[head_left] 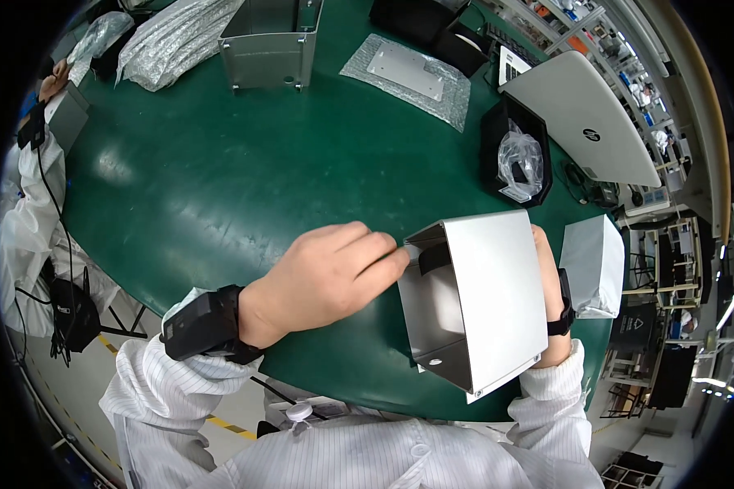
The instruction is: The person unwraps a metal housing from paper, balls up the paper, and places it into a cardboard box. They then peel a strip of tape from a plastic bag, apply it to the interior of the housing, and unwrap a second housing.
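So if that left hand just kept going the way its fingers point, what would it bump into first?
The left hand points right, fingertips already at the open edge of the bent grey metal housing. Going on, it would likely meet the small black piece on that edge first; depth is unclear.
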Available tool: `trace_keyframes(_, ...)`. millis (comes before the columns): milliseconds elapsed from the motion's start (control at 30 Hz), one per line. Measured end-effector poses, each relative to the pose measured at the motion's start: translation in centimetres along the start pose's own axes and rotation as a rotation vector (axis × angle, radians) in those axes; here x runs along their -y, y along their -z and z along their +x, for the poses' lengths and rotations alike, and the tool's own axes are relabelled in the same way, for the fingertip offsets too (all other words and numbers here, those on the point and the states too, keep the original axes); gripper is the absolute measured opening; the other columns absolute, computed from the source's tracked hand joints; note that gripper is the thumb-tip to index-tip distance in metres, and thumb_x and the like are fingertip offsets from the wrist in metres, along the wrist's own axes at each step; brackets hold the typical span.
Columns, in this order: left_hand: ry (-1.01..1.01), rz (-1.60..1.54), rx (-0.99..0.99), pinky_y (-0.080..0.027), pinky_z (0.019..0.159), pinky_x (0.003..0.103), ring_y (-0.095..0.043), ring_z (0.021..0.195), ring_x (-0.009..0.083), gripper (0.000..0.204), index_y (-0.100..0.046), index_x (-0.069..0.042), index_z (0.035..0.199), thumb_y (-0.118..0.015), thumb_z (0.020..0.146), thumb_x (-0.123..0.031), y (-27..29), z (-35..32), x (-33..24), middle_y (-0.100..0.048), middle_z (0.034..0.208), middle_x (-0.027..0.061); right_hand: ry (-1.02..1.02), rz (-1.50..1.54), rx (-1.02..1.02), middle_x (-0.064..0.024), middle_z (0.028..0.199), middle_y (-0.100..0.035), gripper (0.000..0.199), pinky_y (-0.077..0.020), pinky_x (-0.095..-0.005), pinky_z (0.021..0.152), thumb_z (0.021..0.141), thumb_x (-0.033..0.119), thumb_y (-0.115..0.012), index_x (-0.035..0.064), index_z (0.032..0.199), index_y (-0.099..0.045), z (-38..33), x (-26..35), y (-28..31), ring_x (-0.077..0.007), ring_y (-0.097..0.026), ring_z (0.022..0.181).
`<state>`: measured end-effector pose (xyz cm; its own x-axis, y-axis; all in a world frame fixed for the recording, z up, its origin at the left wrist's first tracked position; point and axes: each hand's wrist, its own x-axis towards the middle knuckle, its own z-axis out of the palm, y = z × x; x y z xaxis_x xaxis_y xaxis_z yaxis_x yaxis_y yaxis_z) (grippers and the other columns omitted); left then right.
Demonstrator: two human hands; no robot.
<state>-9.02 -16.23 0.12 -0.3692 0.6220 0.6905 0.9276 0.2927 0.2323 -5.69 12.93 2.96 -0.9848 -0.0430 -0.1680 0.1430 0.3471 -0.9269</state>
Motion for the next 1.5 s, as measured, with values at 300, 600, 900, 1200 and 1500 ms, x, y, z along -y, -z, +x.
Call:
trace_keyframes(300,-0.184,0.003,-0.162,-0.042,0.049,0.025,-0.05,0.062,0.0148,0.021,-0.068,-0.003,0.085,-0.068,0.064,-0.002,-3.5,-0.2,-0.1,-0.058,0.083,0.0052,0.117,-0.076,-0.121,-0.0059,0.075,-0.07,0.018,-0.0487,-0.0212,0.055,0.089,0.014,-0.066,-0.0034,0.086,-0.067,-1.0,1.0,-1.3,-0.0087,-0.064,0.063)
trace_keyframes(600,-0.148,-0.076,-0.127,-0.041,0.047,0.025,-0.053,0.058,0.0163,0.018,-0.065,0.0,0.084,-0.074,0.069,-0.001,-1.2,0.5,0.7,-0.059,0.076,0.0067,-0.001,0.036,-0.08,-0.0055,0.077,-0.07,0.015,-0.049,-0.021,0.057,0.089,0.012,-0.066,-0.0032,0.09,-0.068,-1.1,0.1,-0.6,-0.0073,-0.064,0.066)
trace_keyframes(900,-0.076,-0.103,-0.26,-0.045,0.054,0.023,-0.056,0.064,0.0114,0.023,-0.062,0.0,0.093,-0.073,0.075,0.009,3.5,6.6,5.0,-0.063,0.08,0.0063,-0.215,0.231,-0.042,-0.0092,0.088,-0.072,0.026,-0.0534,-0.0222,0.065,0.084,0.01,-0.074,-0.0047,0.105,-0.068,-1.5,0.9,0.5,-0.0096,-0.068,0.072)
trace_keyframes(1200,-0.309,0.037,-0.099,-0.049,0.058,0.029,-0.059,0.066,0.0193,0.016,-0.065,-0.003,0.086,-0.075,0.074,-0.003,6.1,8.5,3.4,-0.061,0.08,0.0067,-0.184,0.252,-0.014,-0.0089,0.085,-0.072,0.025,-0.0528,-0.0218,0.063,0.086,0.013,-0.072,-0.0039,0.104,-0.068,-1.3,0.1,1.0,-0.0093,-0.067,0.07)
trace_keyframes(1500,-0.313,-0.011,-0.129,-0.044,0.051,0.026,-0.053,0.063,0.0158,0.024,-0.067,-0.002,0.092,-0.067,0.068,-0.003,-1.9,-0.1,0.6,-0.059,0.085,0.0068,-0.103,0.149,-0.016,-0.0073,0.083,-0.071,0.021,-0.0517,-0.0221,0.059,0.09,0.015,-0.065,-0.004,0.098,-0.068,-0.8,-0.2,-0.2,-0.0097,-0.066,0.067)
